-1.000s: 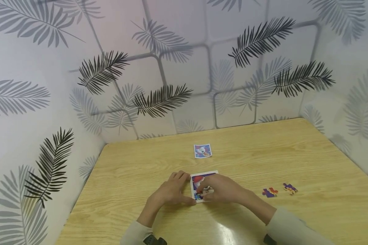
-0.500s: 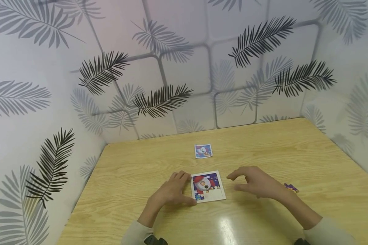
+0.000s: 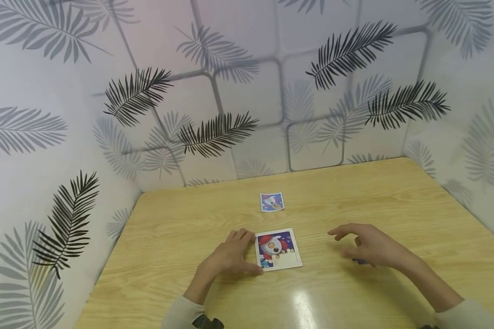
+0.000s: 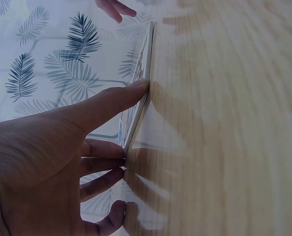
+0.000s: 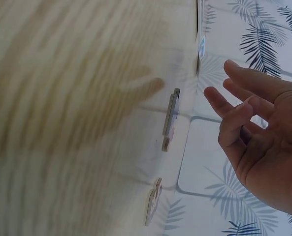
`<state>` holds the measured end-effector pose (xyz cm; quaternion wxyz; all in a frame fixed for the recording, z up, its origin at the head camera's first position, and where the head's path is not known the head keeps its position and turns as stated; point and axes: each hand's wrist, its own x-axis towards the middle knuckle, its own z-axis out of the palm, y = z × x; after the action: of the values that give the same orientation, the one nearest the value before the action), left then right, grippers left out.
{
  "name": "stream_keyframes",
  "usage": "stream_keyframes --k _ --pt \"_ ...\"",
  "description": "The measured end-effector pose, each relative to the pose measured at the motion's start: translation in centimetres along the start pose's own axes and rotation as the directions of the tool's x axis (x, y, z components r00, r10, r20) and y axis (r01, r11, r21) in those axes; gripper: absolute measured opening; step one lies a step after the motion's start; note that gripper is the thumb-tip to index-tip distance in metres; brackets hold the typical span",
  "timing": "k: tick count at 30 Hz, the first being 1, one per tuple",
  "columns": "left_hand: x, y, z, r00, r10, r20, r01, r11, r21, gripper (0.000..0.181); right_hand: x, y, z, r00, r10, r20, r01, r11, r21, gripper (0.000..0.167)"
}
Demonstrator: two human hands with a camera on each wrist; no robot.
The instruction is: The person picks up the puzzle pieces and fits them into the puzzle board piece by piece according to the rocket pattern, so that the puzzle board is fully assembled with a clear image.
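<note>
A square picture puzzle with a white tray [image 3: 294, 266] lies on the table. Its dog picture has a pale bare area at the lower right. My left hand [image 3: 230, 255] rests at the puzzle's left edge; in the left wrist view the thumb [image 4: 111, 104] touches the rim, with fingertips beside it. To the right, my right hand [image 3: 374, 246] hovers above loose jigsaw pieces with its fingers apart and nothing between them. In the right wrist view, one jigsaw piece [image 5: 171, 115] lies close to that hand and another jigsaw piece [image 5: 153, 201] farther along. The hand mostly hides them in the head view.
A small picture card [image 3: 272, 202] of the same dog lies behind the puzzle. The wooden table [image 3: 181, 219] meets a leaf-patterned wall [image 3: 255, 105] at the back and sides.
My right hand has left the puzzle and moved right, over the loose jigsaw pieces, covering them in the head view. The left hand has stayed at the puzzle's edge.
</note>
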<state>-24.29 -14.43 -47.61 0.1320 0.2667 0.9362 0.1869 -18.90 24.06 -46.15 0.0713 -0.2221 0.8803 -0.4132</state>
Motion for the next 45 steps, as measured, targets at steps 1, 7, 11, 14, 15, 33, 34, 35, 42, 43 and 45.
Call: stream_keyframes --k 1,7,11,14,15,33,34,35,42,43,45 --pt "0.0 0.0 0.0 1.000 -0.001 0.001 0.001 1.000 -0.004 0.085 -0.1 0.0 -0.1 1.000 0.001 0.005 -0.001 1.000 0.009 0.050" --pt "0.0 0.0 0.1 1.000 0.002 -0.001 -0.002 1.000 0.004 0.085 -0.4 0.4 -0.2 1.000 0.012 0.027 -0.014 0.998 0.056 0.056" --pt "-0.1 0.0 0.1 1.000 0.003 -0.001 -0.003 1.000 -0.004 0.085 -0.7 0.9 -0.4 0.999 0.025 0.031 -0.027 0.998 0.055 0.057" --pt "-0.1 0.0 0.1 1.000 0.003 -0.005 -0.003 1.000 -0.005 0.085 -0.9 1.4 -0.6 0.999 0.019 0.041 -0.021 0.998 0.057 0.058" --pt "-0.1 0.0 0.1 1.000 0.004 -0.008 -0.004 1.000 -0.005 0.085 -1.1 1.6 -0.8 0.999 0.019 0.047 -0.022 0.998 0.064 0.058" --pt "0.0 -0.2 0.2 1.000 0.013 -0.014 -0.013 1.000 -0.003 0.086 -2.3 3.8 -1.4 0.999 -0.020 0.040 0.023 0.996 -0.082 0.042" --pt "0.0 -0.2 0.2 1.000 0.014 -0.014 -0.014 1.000 -0.002 0.086 -2.2 3.8 -1.4 0.999 -0.028 0.037 0.032 0.995 -0.092 0.041" --pt "0.0 -0.1 0.2 1.000 0.014 -0.014 -0.014 1.000 -0.001 0.086 -2.2 3.8 -1.3 0.999 -0.035 0.037 0.038 0.994 -0.101 0.040" --pt "0.0 -0.1 0.2 1.000 0.014 -0.015 -0.014 1.000 0.005 0.085 -1.8 3.8 -1.2 0.998 -0.039 0.050 0.048 0.983 -0.176 0.032" --pt "0.0 -0.1 0.2 1.000 0.012 -0.014 -0.012 1.000 0.005 0.085 -1.8 3.8 -1.2 0.998 -0.041 0.051 0.050 0.981 -0.186 0.029" --pt "0.0 -0.1 0.2 1.000 0.010 -0.012 -0.010 1.000 0.003 0.085 -1.7 3.7 -1.2 0.998 -0.051 0.047 0.059 0.980 -0.192 0.024"
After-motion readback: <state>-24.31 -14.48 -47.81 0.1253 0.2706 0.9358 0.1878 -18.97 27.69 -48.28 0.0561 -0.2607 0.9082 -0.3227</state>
